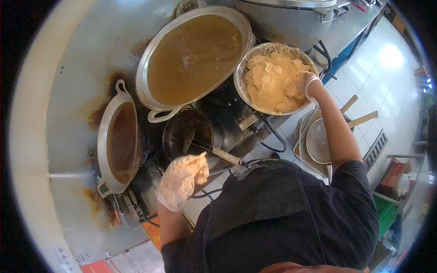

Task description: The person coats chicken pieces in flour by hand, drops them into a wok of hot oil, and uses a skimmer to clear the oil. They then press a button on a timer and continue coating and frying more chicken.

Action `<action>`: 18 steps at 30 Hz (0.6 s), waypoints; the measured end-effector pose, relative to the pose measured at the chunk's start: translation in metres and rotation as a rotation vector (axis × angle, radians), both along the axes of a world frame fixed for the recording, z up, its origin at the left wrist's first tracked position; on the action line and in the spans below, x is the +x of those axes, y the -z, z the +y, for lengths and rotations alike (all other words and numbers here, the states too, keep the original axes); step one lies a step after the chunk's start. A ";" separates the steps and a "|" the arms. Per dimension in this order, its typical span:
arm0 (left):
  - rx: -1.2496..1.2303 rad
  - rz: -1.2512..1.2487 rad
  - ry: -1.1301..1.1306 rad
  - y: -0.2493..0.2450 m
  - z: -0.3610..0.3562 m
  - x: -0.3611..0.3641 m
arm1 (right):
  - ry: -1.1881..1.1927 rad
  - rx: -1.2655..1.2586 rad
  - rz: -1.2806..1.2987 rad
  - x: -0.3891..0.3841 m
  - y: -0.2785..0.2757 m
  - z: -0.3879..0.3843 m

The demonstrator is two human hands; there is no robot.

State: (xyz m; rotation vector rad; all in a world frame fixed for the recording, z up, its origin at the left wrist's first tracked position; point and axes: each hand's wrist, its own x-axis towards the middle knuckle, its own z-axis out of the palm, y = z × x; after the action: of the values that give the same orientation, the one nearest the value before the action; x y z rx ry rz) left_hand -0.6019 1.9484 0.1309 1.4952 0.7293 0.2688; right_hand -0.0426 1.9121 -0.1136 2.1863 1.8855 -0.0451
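Observation:
My left hand, in a clear plastic glove thickly smeared with pale batter, is raised beside a dark pan. Its fingers look curled around something coated in batter, which I cannot make out. My right hand, also gloved, reaches into the right side of a metal bowl. Lumpy, cream-coloured batter fills this bowl. The right fingers are down in the mixture near the rim, so their grip is hidden. A wooden-handled tool lies across the dark pan, close to my left hand.
A large wok of brown oil stands beyond the bowl. On the left is a smaller wok of darker oil. A big metal pot is at the back. Strainers with wooden handles rest at my right.

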 end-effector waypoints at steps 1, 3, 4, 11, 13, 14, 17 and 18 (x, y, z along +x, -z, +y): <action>-0.538 0.105 -0.162 0.019 0.025 0.013 | 0.058 -0.054 0.078 -0.004 -0.006 -0.004; -0.722 -0.172 0.016 0.019 0.037 0.051 | 0.137 -0.004 0.223 0.000 -0.011 -0.007; -0.121 -0.120 0.239 0.009 0.039 0.074 | 0.147 0.098 0.294 0.002 -0.013 -0.007; 0.570 0.074 0.602 0.047 0.050 0.217 | 0.219 0.781 0.982 -0.037 -0.075 -0.019; 0.513 0.144 0.383 0.068 0.053 0.245 | 0.202 0.748 1.163 -0.046 -0.091 -0.025; 0.000 0.231 0.178 0.056 0.041 0.265 | 0.097 0.754 1.056 -0.046 -0.093 -0.026; -0.515 0.156 -0.272 0.087 0.037 0.303 | -0.049 0.700 1.038 -0.036 -0.077 -0.018; -0.448 0.051 -0.219 0.120 0.046 0.310 | -0.135 0.697 0.936 -0.030 -0.059 -0.015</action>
State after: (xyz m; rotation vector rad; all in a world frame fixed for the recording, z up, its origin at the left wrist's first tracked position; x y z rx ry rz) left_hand -0.2919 1.9943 0.0106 1.0024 0.9277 0.2146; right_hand -0.0727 1.8973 -0.0546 2.7524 2.8820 -0.5500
